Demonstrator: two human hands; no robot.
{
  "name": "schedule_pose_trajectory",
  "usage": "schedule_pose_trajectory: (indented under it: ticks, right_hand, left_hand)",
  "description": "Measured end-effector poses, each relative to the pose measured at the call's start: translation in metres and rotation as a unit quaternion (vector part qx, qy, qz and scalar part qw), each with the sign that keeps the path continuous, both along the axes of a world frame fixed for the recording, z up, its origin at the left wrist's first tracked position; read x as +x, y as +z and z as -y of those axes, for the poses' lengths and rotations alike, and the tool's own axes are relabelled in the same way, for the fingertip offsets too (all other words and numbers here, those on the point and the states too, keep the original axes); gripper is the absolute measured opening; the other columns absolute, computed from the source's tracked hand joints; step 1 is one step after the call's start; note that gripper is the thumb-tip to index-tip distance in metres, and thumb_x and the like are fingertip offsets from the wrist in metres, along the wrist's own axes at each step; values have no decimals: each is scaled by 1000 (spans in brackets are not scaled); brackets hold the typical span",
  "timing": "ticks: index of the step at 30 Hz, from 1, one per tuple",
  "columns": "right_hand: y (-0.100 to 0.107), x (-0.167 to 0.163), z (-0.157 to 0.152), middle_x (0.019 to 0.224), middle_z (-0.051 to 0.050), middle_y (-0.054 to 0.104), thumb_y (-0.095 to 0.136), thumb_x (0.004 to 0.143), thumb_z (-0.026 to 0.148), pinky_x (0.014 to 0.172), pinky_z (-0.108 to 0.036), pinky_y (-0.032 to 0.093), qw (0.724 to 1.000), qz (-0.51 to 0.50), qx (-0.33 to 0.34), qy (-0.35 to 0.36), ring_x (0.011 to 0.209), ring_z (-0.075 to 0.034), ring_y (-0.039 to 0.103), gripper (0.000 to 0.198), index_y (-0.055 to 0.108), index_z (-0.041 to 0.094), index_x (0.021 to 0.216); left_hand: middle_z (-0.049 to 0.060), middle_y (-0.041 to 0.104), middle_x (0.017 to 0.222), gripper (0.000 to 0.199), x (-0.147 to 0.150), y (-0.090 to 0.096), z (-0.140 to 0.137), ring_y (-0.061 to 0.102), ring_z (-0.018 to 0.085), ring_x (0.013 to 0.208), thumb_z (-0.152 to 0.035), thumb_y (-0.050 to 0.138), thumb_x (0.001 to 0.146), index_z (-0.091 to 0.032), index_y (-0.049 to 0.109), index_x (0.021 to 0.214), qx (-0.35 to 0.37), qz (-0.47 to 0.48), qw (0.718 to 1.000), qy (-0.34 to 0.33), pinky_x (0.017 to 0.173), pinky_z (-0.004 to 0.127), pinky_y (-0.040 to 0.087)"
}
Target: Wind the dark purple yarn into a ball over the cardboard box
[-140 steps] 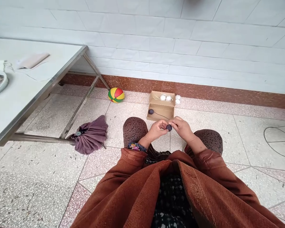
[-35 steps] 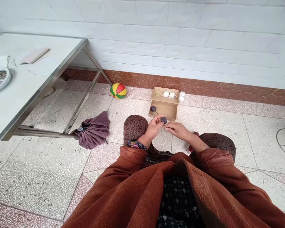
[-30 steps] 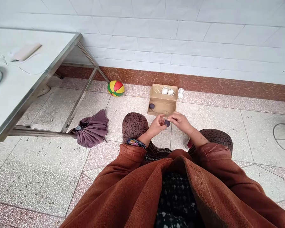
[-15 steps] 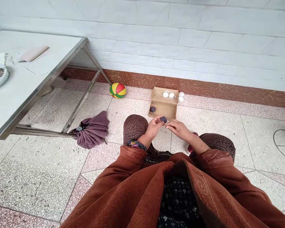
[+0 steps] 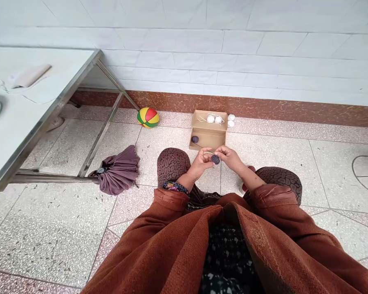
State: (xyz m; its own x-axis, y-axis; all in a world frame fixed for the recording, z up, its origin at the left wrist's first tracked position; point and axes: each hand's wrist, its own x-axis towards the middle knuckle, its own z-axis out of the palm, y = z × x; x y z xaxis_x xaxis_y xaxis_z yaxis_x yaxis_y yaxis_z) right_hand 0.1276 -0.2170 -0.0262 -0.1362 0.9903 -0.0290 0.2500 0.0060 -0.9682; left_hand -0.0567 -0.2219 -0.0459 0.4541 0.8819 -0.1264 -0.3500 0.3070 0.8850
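Between my knees, my left hand pinches a small dark purple piece of crochet, rounded in outline. My right hand is closed at the piece's upper right edge, its thumb and forefinger pinching a thin yellowish crochet hook that points toward my left fingers. The hook's tip is too small to make out. A dark strand runs from the piece to a dark purple yarn ball in the open cardboard box just beyond my hands.
White yarn balls lie in the box's lid, others beside it. A colourful ball rests by the wall. A folded purple umbrella leans near the metal-framed table at left. A wire frame stands at right.
My hands have turned the crochet piece, so its round face shows lower down. My right hand has shifted up to its upper edge. The view has swung slightly right.
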Motion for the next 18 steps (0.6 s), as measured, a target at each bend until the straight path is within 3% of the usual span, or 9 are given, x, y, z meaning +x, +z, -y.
schedule_pose_trajectory:
  ticks: [4, 7, 10, 13, 15, 18]
  right_hand:
    - [-7, -2, 2, 65, 5, 51, 63, 85, 63, 57, -27, 38, 996, -41, -77, 3, 57, -13, 43, 40, 58, 24, 84]
    - [-16, -2, 7, 66, 5, 53, 59, 89, 59, 59, -28, 41, 997, 9, -73, 17, 58, -14, 47, 36, 58, 23, 84]
    - [-21, -4, 17, 74, 0, 63, 58, 95, 49, 68, -31, 49, 993, 96, 1, 67, 69, -17, 57, 29, 61, 23, 83]
    - [-16, -3, 27, 89, -6, 69, 56, 100, 42, 81, -37, 53, 971, 151, 109, 149, 84, -21, 65, 26, 66, 23, 87]
    - [-8, 0, 28, 92, -7, 70, 55, 103, 41, 83, -37, 54, 956, 170, 153, 183, 86, -22, 66, 24, 69, 24, 94]
    - [6, 8, 18, 91, -7, 70, 58, 104, 42, 82, -35, 54, 953, 178, 181, 164, 86, -22, 67, 23, 73, 25, 99]
  left_hand:
    - [-1, 69, 85, 61, 2, 5, 2, 60, 12, 73, -26, 86, 68, -21, 67, 125, -3, -14, 1000, 1, 73, 27, 48]
    - [-1, 69, 78, 51, 1, 5, 2, 62, 13, 72, -28, 86, 67, -18, 72, 115, -20, -25, 999, 18, 75, 29, 51]
    - [0, 72, 81, 53, -1, 2, 0, 64, 13, 73, -30, 86, 66, -18, 71, 115, -46, -18, 997, 59, 77, 30, 52]
    - [-1, 69, 76, 49, -4, -1, -2, 62, 12, 69, -27, 83, 67, -17, 71, 114, -53, -52, 992, 103, 74, 28, 50]
    - [-4, 63, 68, 43, -4, -1, -2, 56, 10, 63, -23, 80, 68, -17, 72, 110, -27, -111, 987, 114, 69, 27, 46]
    - [-4, 63, 74, 43, -2, 0, -1, 52, 9, 63, -15, 79, 64, -17, 70, 106, 34, -160, 981, 100, 66, 25, 42]
